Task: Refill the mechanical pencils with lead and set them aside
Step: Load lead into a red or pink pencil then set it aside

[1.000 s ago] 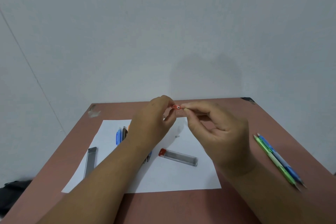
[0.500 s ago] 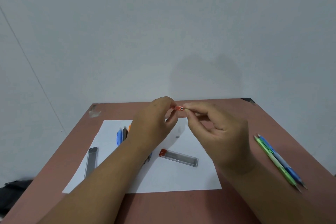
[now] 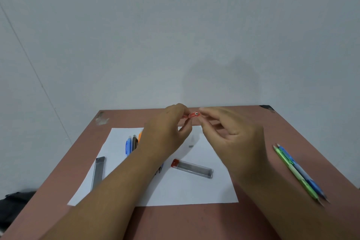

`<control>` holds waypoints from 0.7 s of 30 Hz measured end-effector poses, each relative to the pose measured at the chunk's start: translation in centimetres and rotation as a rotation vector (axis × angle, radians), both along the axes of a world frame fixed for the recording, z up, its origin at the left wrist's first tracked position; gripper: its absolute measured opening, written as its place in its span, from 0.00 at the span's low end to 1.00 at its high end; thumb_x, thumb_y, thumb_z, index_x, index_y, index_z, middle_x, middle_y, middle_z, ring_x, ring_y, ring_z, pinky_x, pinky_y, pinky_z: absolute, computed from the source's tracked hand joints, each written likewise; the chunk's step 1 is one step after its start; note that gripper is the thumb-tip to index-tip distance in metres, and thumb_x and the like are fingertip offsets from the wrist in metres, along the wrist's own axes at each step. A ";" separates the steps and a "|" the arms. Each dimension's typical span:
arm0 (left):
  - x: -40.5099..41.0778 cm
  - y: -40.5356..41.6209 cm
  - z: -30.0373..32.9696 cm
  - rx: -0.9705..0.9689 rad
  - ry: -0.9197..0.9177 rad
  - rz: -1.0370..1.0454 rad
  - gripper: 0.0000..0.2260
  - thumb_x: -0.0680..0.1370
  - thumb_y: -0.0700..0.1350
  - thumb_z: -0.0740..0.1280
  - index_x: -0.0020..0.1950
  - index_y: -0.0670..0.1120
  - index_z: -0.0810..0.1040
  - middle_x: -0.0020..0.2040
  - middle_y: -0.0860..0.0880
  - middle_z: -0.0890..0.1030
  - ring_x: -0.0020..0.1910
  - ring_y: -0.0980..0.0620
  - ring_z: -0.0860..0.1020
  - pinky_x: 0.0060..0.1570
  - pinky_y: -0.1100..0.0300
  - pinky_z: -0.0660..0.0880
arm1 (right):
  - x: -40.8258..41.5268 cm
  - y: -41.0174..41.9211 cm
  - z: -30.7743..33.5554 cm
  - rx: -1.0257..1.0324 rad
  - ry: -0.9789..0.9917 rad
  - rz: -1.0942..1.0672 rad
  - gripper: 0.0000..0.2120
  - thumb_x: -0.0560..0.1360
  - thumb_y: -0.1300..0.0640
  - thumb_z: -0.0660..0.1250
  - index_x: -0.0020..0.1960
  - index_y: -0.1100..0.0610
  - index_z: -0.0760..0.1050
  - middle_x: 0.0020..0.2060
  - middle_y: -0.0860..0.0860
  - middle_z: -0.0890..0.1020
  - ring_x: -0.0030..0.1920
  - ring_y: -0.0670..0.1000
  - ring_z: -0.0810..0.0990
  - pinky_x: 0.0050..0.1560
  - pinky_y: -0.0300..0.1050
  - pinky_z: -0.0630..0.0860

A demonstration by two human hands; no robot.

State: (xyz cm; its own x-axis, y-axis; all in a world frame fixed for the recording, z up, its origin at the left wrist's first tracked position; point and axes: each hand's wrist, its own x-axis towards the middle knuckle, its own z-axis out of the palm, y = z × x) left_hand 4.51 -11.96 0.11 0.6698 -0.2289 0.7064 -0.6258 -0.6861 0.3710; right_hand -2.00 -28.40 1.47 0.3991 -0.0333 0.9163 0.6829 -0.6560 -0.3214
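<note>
Above the far half of the reddish table [image 3: 194,224], in the head view, the left hand [image 3: 165,136] gripped a red mechanical pencil [image 3: 191,115] with curled fingers, its open end turned toward the right hand [image 3: 233,138]. That hand had thumb and forefinger drawn together at the pencil's opening, the other fingers loosely spread; whether a lead sat in the pinch was too fine to tell. Under both hands lay a white sheet of paper [image 3: 175,189]. On it a clear lead case with a red cap [image 3: 191,168] rested flat, near the middle, and a darker lead case [image 3: 98,173] lay at the sheet's left edge. 3 pencils, blue [image 3: 127,147], black [image 3: 134,142] and orange [image 3: 140,135], lay side by side on the paper, partly hidden behind the left wrist. A small pale cap [image 3: 191,141] lay on the sheet between the hands. Well apart, on the bare table at the right, 2 pencils, a green one [image 3: 294,171] and a blue one [image 3: 300,170], lay touching along their length
</note>
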 end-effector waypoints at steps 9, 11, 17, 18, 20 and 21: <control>-0.1 0.1 0.3 -0.036 0.084 0.053 0.05 0.78 0.50 0.69 0.52 0.52 0.79 0.46 0.58 0.82 0.44 0.57 0.80 0.45 0.56 0.80 | 1.5 -1.0 -1.0 -0.080 0.408 -0.207 0.08 0.76 0.60 0.71 0.50 0.49 0.85 0.42 0.38 0.84 0.46 0.46 0.80 0.48 0.40 0.77; 0.1 0.1 0.3 -0.057 0.108 0.061 0.04 0.78 0.49 0.69 0.52 0.53 0.79 0.44 0.61 0.80 0.44 0.58 0.80 0.44 0.59 0.80 | 1.9 -1.2 -1.5 -0.182 0.536 -0.231 0.09 0.76 0.59 0.70 0.46 0.47 0.85 0.40 0.37 0.82 0.46 0.46 0.77 0.45 0.33 0.70; 0.6 0.5 0.3 -0.193 0.183 0.051 0.04 0.79 0.48 0.69 0.53 0.53 0.79 0.43 0.61 0.81 0.44 0.62 0.80 0.45 0.64 0.78 | 2.0 -1.0 -1.8 -0.394 0.770 -0.136 0.09 0.80 0.53 0.66 0.51 0.44 0.85 0.47 0.38 0.83 0.55 0.46 0.75 0.56 0.42 0.74; 0.7 0.6 0.3 -0.203 0.188 0.052 0.05 0.79 0.47 0.69 0.54 0.53 0.79 0.43 0.61 0.80 0.44 0.62 0.80 0.45 0.65 0.77 | 2.1 -0.9 -1.9 -0.419 0.794 -0.119 0.09 0.80 0.52 0.66 0.53 0.44 0.85 0.48 0.38 0.83 0.56 0.46 0.74 0.58 0.42 0.73; 0.7 0.6 0.2 -0.203 0.195 0.056 0.06 0.80 0.47 0.69 0.56 0.51 0.80 0.43 0.61 0.79 0.44 0.62 0.79 0.45 0.64 0.78 | 2.2 -0.7 -2.0 -0.454 0.817 -0.095 0.09 0.81 0.49 0.66 0.56 0.43 0.84 0.49 0.39 0.82 0.59 0.47 0.72 0.60 0.42 0.72; 0.7 0.6 0.2 -0.202 0.200 0.055 0.07 0.80 0.48 0.68 0.57 0.51 0.80 0.43 0.61 0.79 0.44 0.61 0.78 0.46 0.63 0.78 | 2.3 -0.7 -2.1 -0.470 0.824 -0.091 0.09 0.81 0.49 0.66 0.57 0.43 0.84 0.50 0.40 0.82 0.60 0.47 0.72 0.61 0.43 0.72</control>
